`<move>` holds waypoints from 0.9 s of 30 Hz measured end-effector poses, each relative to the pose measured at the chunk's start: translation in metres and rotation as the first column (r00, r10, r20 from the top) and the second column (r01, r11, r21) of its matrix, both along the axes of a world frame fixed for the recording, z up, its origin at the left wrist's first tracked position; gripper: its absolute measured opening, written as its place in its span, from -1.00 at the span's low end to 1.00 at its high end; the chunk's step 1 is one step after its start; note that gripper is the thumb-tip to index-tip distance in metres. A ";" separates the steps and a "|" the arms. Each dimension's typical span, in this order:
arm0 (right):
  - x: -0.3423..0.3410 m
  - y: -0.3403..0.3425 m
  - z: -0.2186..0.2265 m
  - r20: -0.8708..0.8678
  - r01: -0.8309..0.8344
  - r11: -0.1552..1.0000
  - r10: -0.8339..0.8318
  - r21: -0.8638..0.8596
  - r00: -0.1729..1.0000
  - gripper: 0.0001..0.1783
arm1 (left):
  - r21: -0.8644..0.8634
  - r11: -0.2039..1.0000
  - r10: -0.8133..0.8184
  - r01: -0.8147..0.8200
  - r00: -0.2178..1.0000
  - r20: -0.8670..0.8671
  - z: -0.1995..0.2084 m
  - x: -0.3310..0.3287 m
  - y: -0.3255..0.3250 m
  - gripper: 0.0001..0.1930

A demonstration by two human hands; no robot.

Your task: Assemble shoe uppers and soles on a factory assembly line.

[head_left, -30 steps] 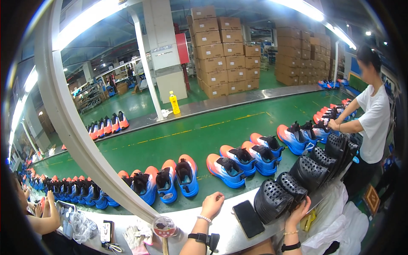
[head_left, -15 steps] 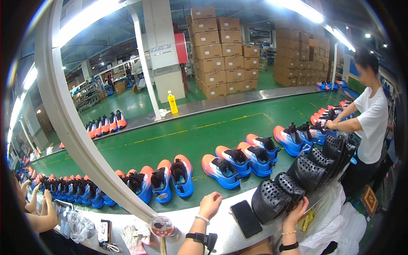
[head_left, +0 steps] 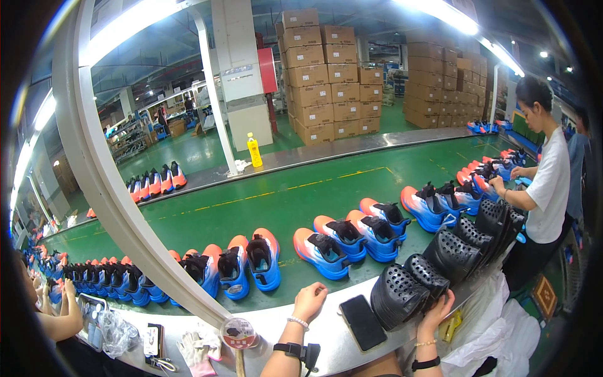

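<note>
My left hand [head_left: 310,301] rests at the inner edge of the metal bench, its fingers curled in and nothing visible in them. Beside it lies a black smartphone [head_left: 363,322], screen up. My right hand [head_left: 438,310] is closed against the heel end of the nearest black perforated clogs [head_left: 398,294]; the clogs partly hide its fingertips. More black clogs [head_left: 451,252] stand stacked in a row beyond, toward the right. Blue, white and orange sports shoes [head_left: 321,252] stand on the green conveyor belt [head_left: 251,207] in front of me, apart from both hands.
On the bench to the left are a round-topped tub [head_left: 239,333], white gloves [head_left: 198,349] and a clear plastic bag [head_left: 119,336]. A white post [head_left: 135,213] slants across. A co-worker [head_left: 545,169] handles shoes at the right; others' arms [head_left: 70,314] show at the left.
The shoes on the belt have shifted slightly left. The co-worker at the right has straightened up and moved both hands; another person shows behind. My hands have stayed in place.
</note>
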State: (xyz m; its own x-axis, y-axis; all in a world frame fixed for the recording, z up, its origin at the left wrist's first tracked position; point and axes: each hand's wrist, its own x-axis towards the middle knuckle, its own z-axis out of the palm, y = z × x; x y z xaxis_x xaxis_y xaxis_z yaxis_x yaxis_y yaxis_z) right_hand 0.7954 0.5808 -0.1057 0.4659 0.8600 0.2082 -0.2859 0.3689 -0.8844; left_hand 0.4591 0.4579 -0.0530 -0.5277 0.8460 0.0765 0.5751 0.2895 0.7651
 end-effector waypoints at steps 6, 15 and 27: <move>0.002 -0.006 0.008 0.046 -0.035 0.998 0.037 -0.048 0.998 -0.72 | 0.012 1.000 -0.003 0.003 1.000 0.014 0.001 0.001 -0.001 -0.75; -0.001 -0.002 0.004 -0.006 -0.004 0.999 0.003 -0.050 1.000 -0.70 | 0.014 1.000 0.004 -0.004 1.000 0.010 -0.002 0.000 0.000 -0.75; 0.002 -0.006 0.005 0.047 -0.039 0.996 0.042 -0.075 0.998 -0.72 | 0.004 1.000 0.003 -0.003 1.000 0.010 -0.003 -0.002 0.000 -0.75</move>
State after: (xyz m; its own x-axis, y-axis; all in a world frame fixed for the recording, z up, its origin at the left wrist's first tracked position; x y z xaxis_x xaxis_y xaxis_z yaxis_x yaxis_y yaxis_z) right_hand 0.7974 0.5751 -0.1005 0.4215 0.8918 0.1643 -0.2556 0.2907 -0.9220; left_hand 0.4572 0.4583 -0.0560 -0.5313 0.8439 0.0746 0.5662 0.2882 0.7722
